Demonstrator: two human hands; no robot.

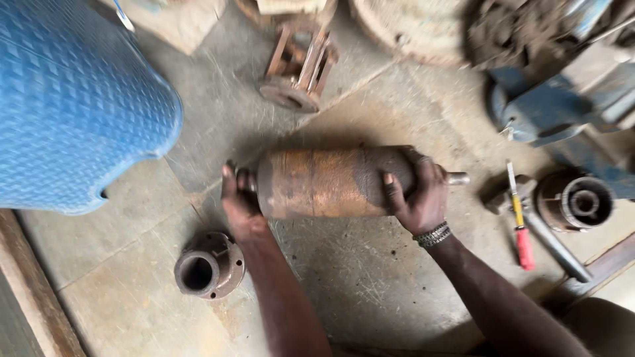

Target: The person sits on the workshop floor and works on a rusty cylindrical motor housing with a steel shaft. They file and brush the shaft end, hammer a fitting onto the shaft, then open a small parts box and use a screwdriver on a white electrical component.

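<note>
A rusty brown cylindrical rotor [324,182] with a steel shaft [458,178] sticking out at its right end lies sideways on the concrete floor. My left hand [239,205] cups its left end, fingers wrapped around the shaft stub there. Gripping the rotor's right end from above is my right hand [418,195], which wears a beaded bracelet at the wrist.
A rusty flanged ring [209,266] lies near my left forearm. A red-handled screwdriver [520,221], a metal rod [559,248] and a round housing [574,202] lie at right. Blue plastic chair [73,99] at left, rusty bracket [296,66] and blue machinery [562,99] behind.
</note>
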